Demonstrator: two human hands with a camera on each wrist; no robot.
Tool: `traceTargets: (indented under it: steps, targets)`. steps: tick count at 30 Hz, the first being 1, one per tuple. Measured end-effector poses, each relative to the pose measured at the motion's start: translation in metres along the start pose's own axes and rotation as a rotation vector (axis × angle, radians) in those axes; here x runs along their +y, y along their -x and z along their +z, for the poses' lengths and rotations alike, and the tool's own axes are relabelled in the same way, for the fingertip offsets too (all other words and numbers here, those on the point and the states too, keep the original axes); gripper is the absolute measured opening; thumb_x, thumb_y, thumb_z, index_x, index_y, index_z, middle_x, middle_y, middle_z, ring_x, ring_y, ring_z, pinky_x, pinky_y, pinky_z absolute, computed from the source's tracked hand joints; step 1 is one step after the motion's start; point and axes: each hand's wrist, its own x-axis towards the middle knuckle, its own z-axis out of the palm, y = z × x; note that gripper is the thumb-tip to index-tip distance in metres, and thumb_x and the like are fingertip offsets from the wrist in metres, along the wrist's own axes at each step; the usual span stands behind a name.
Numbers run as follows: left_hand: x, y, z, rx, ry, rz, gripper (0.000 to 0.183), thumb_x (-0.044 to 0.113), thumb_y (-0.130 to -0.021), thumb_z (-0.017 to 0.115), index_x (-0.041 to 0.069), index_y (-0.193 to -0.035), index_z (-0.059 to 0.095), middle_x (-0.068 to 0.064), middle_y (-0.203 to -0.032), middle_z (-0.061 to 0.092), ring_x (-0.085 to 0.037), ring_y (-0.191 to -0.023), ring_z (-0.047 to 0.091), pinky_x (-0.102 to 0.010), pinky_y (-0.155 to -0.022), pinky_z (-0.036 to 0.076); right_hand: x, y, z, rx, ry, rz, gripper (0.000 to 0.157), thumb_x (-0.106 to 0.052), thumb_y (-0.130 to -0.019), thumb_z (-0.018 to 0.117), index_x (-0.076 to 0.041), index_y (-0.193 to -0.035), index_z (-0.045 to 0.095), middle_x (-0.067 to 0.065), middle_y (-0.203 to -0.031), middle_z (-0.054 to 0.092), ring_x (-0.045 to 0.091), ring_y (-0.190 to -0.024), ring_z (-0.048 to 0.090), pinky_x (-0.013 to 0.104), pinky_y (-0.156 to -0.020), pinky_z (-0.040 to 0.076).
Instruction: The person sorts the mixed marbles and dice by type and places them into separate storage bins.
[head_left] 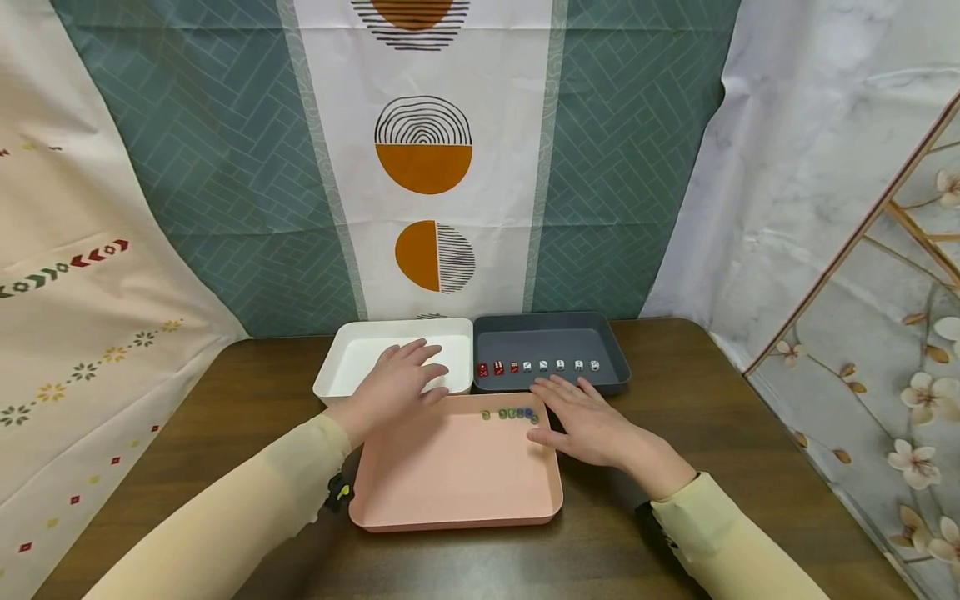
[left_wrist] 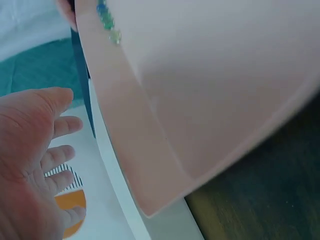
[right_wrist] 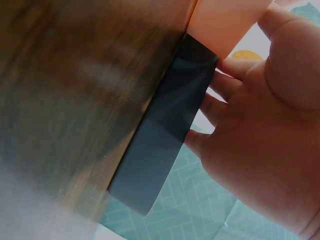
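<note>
My left hand (head_left: pixel 399 379) hovers over the white tray (head_left: pixel 341 354) with its fingers spread, holding nothing. My right hand (head_left: pixel 588 425) is at the far right corner of the pink tray (head_left: pixel 457 475), its outstretched fingers reaching the near rim of the dark grey tray (head_left: pixel 551 321). In the right wrist view the fingers (right_wrist: pixel 215 107) lie along that rim, and no object is between them. A row of small round glassy pieces (head_left: pixel 512 413), green and blue, lies along the pink tray's far side. Red dice (head_left: pixel 498 367) and white dice (head_left: pixel 560 365) form a line inside the dark tray.
All three trays stand on a brown wooden table (head_left: pixel 262 400), white and dark side by side behind the pink one. A patterned curtain (head_left: pixel 225 167) hangs directly behind them. Printed cloths flank the table left and right.
</note>
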Motion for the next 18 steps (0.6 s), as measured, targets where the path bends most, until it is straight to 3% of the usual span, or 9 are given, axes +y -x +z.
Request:
traceTargets:
  steps: [7,18]
  targets:
    - [0.016,0.008,0.0,0.07,-0.05,0.105,0.031,0.032,-0.106,0.076,0.015,-0.132,0.079,-0.016,-0.157,0.061,-0.044,-0.151,0.049,-0.072,-0.117,0.04,-0.001,0.0,-0.002,0.0,-0.001,0.002,0.084,-0.058,-0.108,0.065,-0.006,-0.17,0.042,0.016,-0.176,0.038,0.04,-0.166,0.026,0.067,-0.132,0.01]
    - [0.036,0.009,0.004,0.056,0.006,0.171,0.03,0.035,-0.107,0.076,0.016,-0.13,0.079,-0.016,-0.159,0.058,-0.043,-0.155,0.045,-0.071,-0.12,0.037,-0.003,-0.001,-0.002,-0.005,-0.011,0.012,0.083,-0.057,-0.108,0.066,-0.006,-0.169,0.043,0.016,-0.176,0.039,0.04,-0.166,0.026,0.068,-0.131,0.01]
